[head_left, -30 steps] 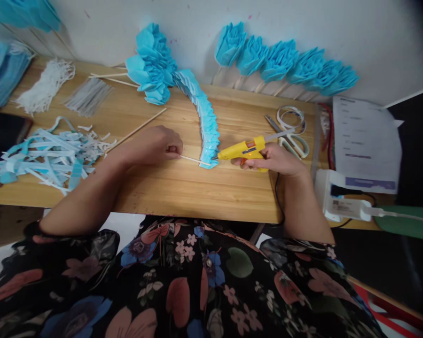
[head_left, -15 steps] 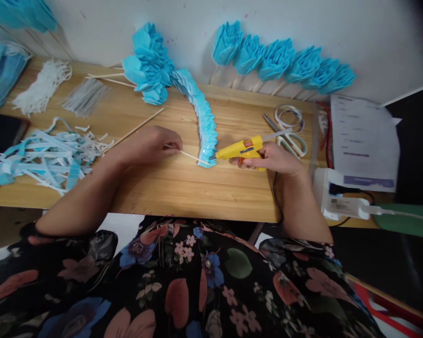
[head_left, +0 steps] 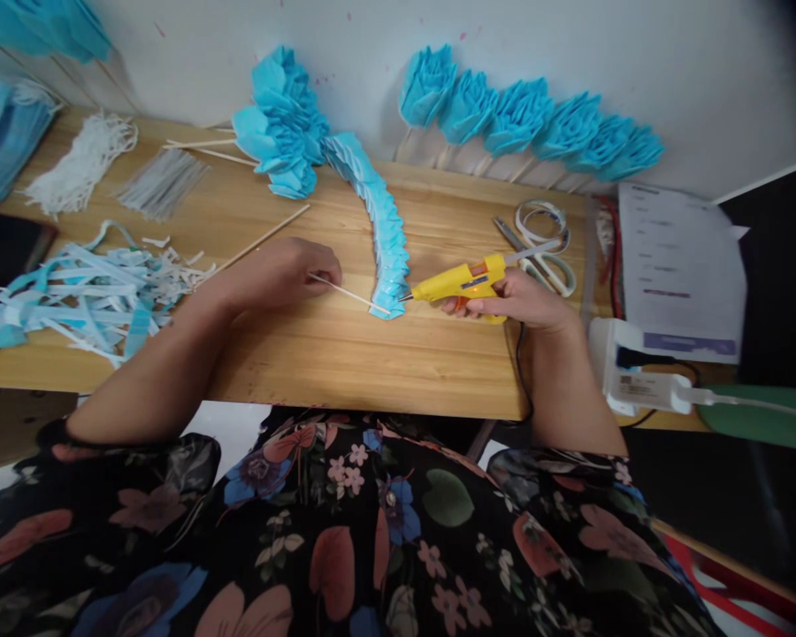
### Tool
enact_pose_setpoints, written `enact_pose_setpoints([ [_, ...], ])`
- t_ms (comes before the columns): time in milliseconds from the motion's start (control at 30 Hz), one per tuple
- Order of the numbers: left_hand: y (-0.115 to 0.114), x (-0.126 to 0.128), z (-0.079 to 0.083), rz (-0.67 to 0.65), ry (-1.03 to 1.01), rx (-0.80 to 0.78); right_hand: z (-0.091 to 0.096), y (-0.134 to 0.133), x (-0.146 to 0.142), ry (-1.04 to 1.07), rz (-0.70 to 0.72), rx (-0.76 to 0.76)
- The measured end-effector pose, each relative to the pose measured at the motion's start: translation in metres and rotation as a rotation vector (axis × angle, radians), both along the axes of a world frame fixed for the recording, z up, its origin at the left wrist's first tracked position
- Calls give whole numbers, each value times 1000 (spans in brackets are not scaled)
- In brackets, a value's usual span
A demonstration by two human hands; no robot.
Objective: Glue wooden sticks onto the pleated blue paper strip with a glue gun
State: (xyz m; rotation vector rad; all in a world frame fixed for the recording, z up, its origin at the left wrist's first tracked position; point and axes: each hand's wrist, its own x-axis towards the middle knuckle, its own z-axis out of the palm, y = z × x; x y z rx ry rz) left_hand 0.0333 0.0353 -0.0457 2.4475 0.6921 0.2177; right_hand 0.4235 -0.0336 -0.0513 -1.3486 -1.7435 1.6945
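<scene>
My left hand [head_left: 302, 268] pinches a thin wooden stick [head_left: 350, 294], whose far end lies at the near end of a pleated light-blue strip [head_left: 388, 239]. That strip curves back over the table toward a cluster of blue flowers [head_left: 285, 124]. A yellow hot glue gun [head_left: 461, 281] is in my right hand [head_left: 521, 301], fingers wrapped round its handle. Its nozzle points left, close to the strip's near end; whether it touches I cannot tell. A clear glue stick [head_left: 537, 246] sticks out of the gun's back.
Blue flowers on sticks [head_left: 517, 115] lean along the wall. Scissors [head_left: 544, 261] and a tape roll [head_left: 542, 221] lie at right, near a white power adapter [head_left: 643, 385]. Cut scraps [head_left: 99, 292], white cords [head_left: 83, 164], grey wires [head_left: 163, 181] and a loose stick [head_left: 258, 241] are left.
The glue gun in my right hand has shifted slightly right, its nozzle a little farther from the stick's end. My left hand keeps its place with the stick.
</scene>
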Motion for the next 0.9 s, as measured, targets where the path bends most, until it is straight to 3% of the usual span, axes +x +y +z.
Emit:
enact_pose_setpoints([
  [900, 2, -2, -3, -34, -78, 9, 3, -1, -5, -13, -6, 58],
])
